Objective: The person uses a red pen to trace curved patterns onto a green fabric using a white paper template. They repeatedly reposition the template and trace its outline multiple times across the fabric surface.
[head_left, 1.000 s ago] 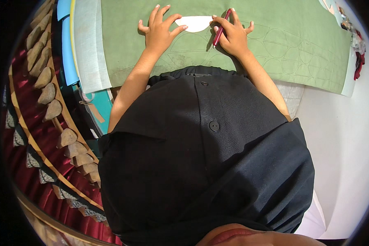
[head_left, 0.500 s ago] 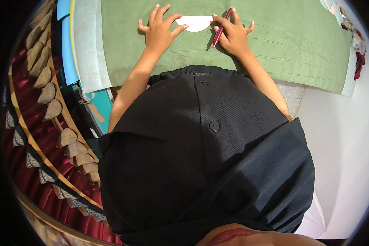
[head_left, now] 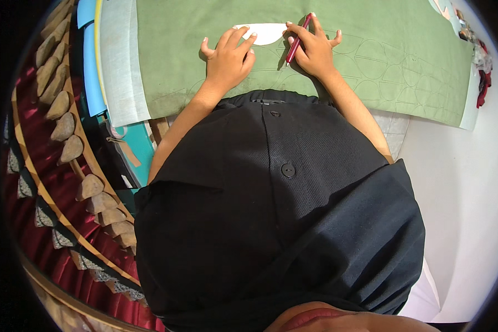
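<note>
A white half-round template (head_left: 265, 34) lies flat on green sheet material (head_left: 171, 50), its straight edge on the far side. My left hand (head_left: 231, 60) is open, with spread fingertips resting on the template's left end. In my right hand (head_left: 314, 51) a dark red pen (head_left: 297, 41) is held slantwise between the fingers, its pale tip pointing down toward me. The right index fingertip touches the template's right corner. Faint curved outlines (head_left: 373, 50) are drawn on the green sheet to the right, and more show near my left hand.
Pale sheets (head_left: 122, 66) and a blue roll (head_left: 93, 72) edge the left side. Further left stands a wooden rail with several brown pointed pieces (head_left: 62, 126) over dark red cloth. Small items and red cloth (head_left: 484, 83) lie at the far right, by a white surface (head_left: 454, 210).
My left hand has shifted right and nearer to me, its fingertips now further over the template. The template has moved slightly toward me. My right hand has barely moved.
</note>
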`<action>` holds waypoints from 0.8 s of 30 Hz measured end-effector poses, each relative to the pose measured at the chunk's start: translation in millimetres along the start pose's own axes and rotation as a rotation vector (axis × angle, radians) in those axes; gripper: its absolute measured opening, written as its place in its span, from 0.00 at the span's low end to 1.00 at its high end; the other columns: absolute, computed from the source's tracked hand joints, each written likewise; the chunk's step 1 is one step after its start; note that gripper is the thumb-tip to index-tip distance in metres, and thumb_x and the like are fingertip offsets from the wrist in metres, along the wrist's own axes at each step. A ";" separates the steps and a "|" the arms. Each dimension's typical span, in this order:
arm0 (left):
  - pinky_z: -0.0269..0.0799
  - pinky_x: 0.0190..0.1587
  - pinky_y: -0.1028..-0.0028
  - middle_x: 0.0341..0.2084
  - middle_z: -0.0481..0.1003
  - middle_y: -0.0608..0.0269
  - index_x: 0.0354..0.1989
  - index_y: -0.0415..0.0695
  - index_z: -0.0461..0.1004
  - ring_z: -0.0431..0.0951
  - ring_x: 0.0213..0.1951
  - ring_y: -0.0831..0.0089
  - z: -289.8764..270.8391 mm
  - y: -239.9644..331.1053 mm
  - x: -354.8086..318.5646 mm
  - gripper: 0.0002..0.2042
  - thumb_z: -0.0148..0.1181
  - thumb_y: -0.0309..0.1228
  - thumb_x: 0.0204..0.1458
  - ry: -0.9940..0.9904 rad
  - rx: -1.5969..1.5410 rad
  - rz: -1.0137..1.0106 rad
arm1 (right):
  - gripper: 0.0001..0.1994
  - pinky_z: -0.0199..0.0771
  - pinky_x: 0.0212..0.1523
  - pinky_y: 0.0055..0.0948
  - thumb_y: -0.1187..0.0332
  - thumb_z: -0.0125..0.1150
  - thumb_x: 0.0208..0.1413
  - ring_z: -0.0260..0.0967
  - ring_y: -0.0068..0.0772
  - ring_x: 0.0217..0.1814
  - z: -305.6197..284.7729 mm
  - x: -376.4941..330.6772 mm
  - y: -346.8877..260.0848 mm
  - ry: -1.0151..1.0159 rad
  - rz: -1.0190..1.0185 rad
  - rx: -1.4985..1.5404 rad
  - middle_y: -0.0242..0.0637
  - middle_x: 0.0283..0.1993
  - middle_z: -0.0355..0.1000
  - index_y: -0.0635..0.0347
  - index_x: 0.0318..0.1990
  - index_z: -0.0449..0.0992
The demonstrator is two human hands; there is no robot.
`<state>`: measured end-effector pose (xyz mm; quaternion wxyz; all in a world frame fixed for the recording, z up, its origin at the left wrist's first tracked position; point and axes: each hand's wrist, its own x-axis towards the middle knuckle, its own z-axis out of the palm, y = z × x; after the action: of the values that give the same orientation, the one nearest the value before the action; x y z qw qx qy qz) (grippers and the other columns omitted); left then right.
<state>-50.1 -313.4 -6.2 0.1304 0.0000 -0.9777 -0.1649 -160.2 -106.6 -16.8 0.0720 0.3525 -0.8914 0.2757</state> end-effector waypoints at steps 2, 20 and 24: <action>0.39 0.57 0.36 0.54 0.71 0.73 0.53 0.57 0.75 0.65 0.61 0.70 0.2 -2.1 -1.1 0.18 0.53 0.36 0.53 -0.063 -0.030 -0.011 | 0.15 0.16 0.61 0.68 0.59 0.51 0.58 0.57 0.48 0.69 -1.6 1.4 -1.5 -0.001 0.011 0.003 0.24 0.37 0.80 0.40 0.51 0.76; 0.43 0.58 0.36 0.59 0.68 0.69 0.56 0.55 0.71 0.65 0.62 0.72 -6.6 -5.0 -4.2 0.19 0.52 0.41 0.56 -0.108 -0.025 0.055 | 0.11 0.73 0.40 0.32 0.65 0.63 0.54 0.77 0.35 0.37 -0.7 88.9 -37.5 0.004 0.192 0.620 0.42 0.33 0.78 0.66 0.38 0.79; 0.45 0.57 0.37 0.56 0.70 0.70 0.49 0.51 0.74 0.66 0.61 0.73 -1.0 -6.4 -6.1 0.16 0.53 0.42 0.55 -0.070 -0.024 0.048 | 0.10 0.70 0.40 0.35 0.65 0.61 0.55 0.75 0.36 0.35 20.6 86.3 -47.2 -0.050 0.237 0.709 0.41 0.32 0.78 0.65 0.34 0.77</action>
<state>-44.2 -319.5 -8.9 0.1000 -0.0310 -0.9793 -0.1733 -191.3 -196.9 14.6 -0.1085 0.2566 -0.7767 0.5649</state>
